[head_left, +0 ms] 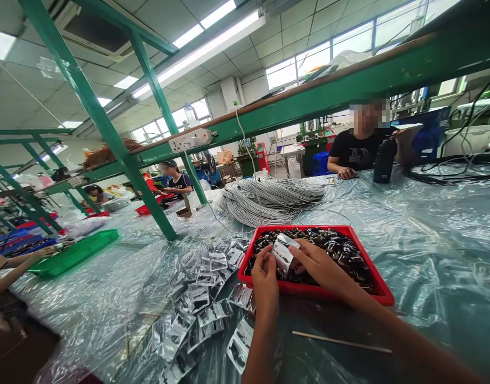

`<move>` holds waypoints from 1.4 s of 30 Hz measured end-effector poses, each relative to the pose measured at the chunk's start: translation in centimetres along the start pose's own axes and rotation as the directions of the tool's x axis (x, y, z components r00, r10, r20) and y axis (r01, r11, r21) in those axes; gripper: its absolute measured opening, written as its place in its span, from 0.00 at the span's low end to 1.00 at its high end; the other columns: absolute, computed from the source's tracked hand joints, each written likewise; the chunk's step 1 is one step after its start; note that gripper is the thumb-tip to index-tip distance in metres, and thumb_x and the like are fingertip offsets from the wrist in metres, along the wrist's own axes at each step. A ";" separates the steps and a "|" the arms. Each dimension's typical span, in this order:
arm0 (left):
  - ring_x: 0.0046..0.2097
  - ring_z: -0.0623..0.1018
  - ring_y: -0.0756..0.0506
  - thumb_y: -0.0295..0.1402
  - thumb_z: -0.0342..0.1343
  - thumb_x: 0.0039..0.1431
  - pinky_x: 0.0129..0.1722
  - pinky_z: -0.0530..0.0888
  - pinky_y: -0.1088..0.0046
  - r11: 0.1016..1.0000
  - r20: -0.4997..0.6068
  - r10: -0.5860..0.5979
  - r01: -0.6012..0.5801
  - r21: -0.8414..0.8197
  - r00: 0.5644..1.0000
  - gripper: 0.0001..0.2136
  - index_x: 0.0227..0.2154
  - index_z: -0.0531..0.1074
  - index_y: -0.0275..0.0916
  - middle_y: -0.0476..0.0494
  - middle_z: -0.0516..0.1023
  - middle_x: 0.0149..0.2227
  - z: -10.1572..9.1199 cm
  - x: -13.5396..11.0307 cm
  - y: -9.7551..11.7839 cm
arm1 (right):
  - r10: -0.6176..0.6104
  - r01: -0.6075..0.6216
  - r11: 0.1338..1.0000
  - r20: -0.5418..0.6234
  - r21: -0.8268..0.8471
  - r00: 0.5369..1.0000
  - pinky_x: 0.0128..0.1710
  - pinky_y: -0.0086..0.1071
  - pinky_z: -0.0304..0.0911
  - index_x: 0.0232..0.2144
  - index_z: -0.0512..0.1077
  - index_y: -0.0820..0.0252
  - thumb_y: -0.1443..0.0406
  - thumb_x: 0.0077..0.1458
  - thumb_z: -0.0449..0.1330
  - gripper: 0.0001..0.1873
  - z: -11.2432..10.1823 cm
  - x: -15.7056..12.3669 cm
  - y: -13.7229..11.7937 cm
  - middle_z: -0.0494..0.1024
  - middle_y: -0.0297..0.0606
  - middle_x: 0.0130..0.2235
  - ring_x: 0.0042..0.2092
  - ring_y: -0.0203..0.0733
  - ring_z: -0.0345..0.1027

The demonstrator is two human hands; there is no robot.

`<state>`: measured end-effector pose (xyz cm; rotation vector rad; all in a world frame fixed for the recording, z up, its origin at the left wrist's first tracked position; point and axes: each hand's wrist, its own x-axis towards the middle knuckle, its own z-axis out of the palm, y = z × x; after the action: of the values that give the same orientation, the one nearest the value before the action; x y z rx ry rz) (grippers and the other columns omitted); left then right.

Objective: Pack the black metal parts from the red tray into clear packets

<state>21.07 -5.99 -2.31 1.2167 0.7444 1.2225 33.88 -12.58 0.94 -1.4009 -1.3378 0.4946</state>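
Over a red tray (pixel 316 290), my two hands hold a small silver-and-clear packet (pixel 283 254) between them. My left hand (pixel 265 272) pinches its left edge. With thumb and fingers, my right hand (pixel 314 261) grips the right edge. Many small dark parts with shiny metal bits (pixel 340 245) fill the tray beneath; their exact kind cannot be made out. To the left of the tray lies a loose pile of similar silver packets (pixel 207 277), spread toward the front of the table. What sits inside the held packet is hard to see.
A thin stick (pixel 340 342) lies before the tray. Behind it sits a big coil of grey cable (pixel 268 197). A green post (pixel 144 192) rises at left, near a green tray (pixel 79 253) and another person's arms. Across the table sits a person beside a black bottle (pixel 384 160).
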 end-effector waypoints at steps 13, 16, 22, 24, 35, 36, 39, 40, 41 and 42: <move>0.28 0.78 0.47 0.49 0.60 0.55 0.33 0.75 0.71 0.999 0.209 -0.046 0.041 0.029 0.977 0.19 0.33 0.72 0.35 0.48 0.75 0.27 0.1 -0.1 0.7 | 0.092 -0.083 0.995 -0.151 0.063 0.984 0.26 0.36 0.71 0.55 0.63 0.58 0.58 0.58 0.58 0.24 -1.1 0.5 0.7 0.78 0.35 0.31 0.23 0.40 0.72; 0.27 0.78 0.46 0.51 0.61 0.52 0.32 0.75 0.70 0.994 0.097 -0.050 0.040 0.098 0.994 0.20 0.31 0.71 0.35 0.48 0.75 0.25 0.1 0.0 0.2 | -0.256 0.122 0.912 -0.309 -0.392 0.916 0.38 0.43 0.72 0.53 0.68 0.58 0.62 0.60 0.56 0.18 -0.2 0.1 1.2 0.77 0.44 0.40 0.36 0.47 0.74; 0.33 0.79 0.45 0.48 0.61 0.53 0.35 0.74 0.70 0.999 0.155 -0.044 0.039 0.032 0.987 0.19 0.33 0.74 0.34 0.43 0.78 0.31 0.2 -0.1 -0.1 | -0.635 0.456 0.448 0.086 -0.769 0.768 0.53 0.46 0.66 0.49 0.73 0.63 0.70 0.64 0.50 0.16 1.4 -0.8 1.4 0.73 0.51 0.50 0.51 0.50 0.67; 0.33 0.78 0.46 0.46 0.62 0.52 0.37 0.74 0.70 0.999 0.188 -0.048 0.051 -0.008 0.981 0.17 0.34 0.75 0.34 0.43 0.79 0.31 0.2 -0.1 0.1 | -0.635 0.468 0.424 0.113 -0.776 0.764 0.53 0.45 0.67 0.51 0.73 0.65 0.71 0.64 0.49 0.17 1.4 -0.8 1.5 0.74 0.52 0.51 0.52 0.50 0.67; 0.26 0.72 0.51 0.47 0.64 0.49 0.31 0.70 0.74 0.989 0.107 -0.050 0.065 -0.133 0.993 0.19 0.31 0.74 0.33 0.47 0.74 0.24 0.8 -1.2 -0.4 | -0.598 0.482 0.672 -0.027 -0.562 0.801 0.49 0.45 0.70 0.50 0.73 0.60 0.57 0.68 0.45 0.21 2.1 -1.1 4.6 0.79 0.46 0.48 0.48 0.51 0.74; 0.25 0.71 0.52 0.48 0.65 0.49 0.30 0.70 0.75 0.990 0.105 -0.052 0.065 -0.125 0.993 0.19 0.30 0.74 0.33 0.48 0.73 0.23 0.8 -1.2 -0.4 | -0.566 0.458 0.711 -0.048 -0.533 0.823 0.48 0.44 0.71 0.49 0.74 0.59 0.55 0.67 0.47 0.22 2.1 -1.1 4.6 0.79 0.46 0.47 0.47 0.50 0.75; 0.26 0.70 0.52 0.49 0.65 0.48 0.30 0.69 0.76 0.996 0.131 -0.035 0.045 -0.075 0.991 0.20 0.29 0.73 0.33 0.49 0.72 0.24 0.7 -1.3 0.3 | -0.477 0.398 0.792 -0.062 -0.463 0.877 0.43 0.42 0.74 0.43 0.77 0.56 0.48 0.64 0.49 0.24 1.2 -1.0 3.7 0.81 0.43 0.44 0.44 0.50 0.77; 0.26 0.70 0.52 0.49 0.65 0.47 0.30 0.70 0.76 0.997 0.156 -0.026 0.037 -0.065 0.987 0.20 0.29 0.73 0.34 0.49 0.72 0.25 0.6 -1.4 0.7 | -0.455 0.391 0.809 -0.046 -0.438 0.890 0.41 0.41 0.75 0.40 0.78 0.55 0.47 0.63 0.49 0.24 0.7 -0.8 3.1 0.81 0.42 0.43 0.42 0.49 0.78; 0.26 0.70 0.52 0.49 0.65 0.47 0.30 0.70 0.75 0.998 0.189 -0.018 0.030 -0.063 0.982 0.20 0.29 0.73 0.34 0.49 0.72 0.25 0.5 -1.4 1.0 | -0.434 0.389 0.824 -0.018 -0.413 0.901 0.38 0.39 0.75 0.38 0.78 0.55 0.47 0.63 0.50 0.24 0.1 -0.7 2.4 0.81 0.42 0.42 0.40 0.48 0.78; 0.26 0.70 0.52 0.49 0.65 0.47 0.30 0.70 0.75 0.998 0.220 -0.006 0.022 -0.066 0.975 0.20 0.29 0.72 0.34 0.49 0.72 0.26 0.5 -1.4 1.3 | -0.418 0.391 0.835 0.017 -0.387 0.908 0.35 0.37 0.75 0.37 0.78 0.55 0.47 0.62 0.51 0.23 -0.4 -0.6 1.8 0.82 0.41 0.40 0.37 0.47 0.78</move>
<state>20.79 -7.57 -1.19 1.2640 0.5425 1.0721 34.84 -12.91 -0.68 -1.3689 -1.6828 -0.1093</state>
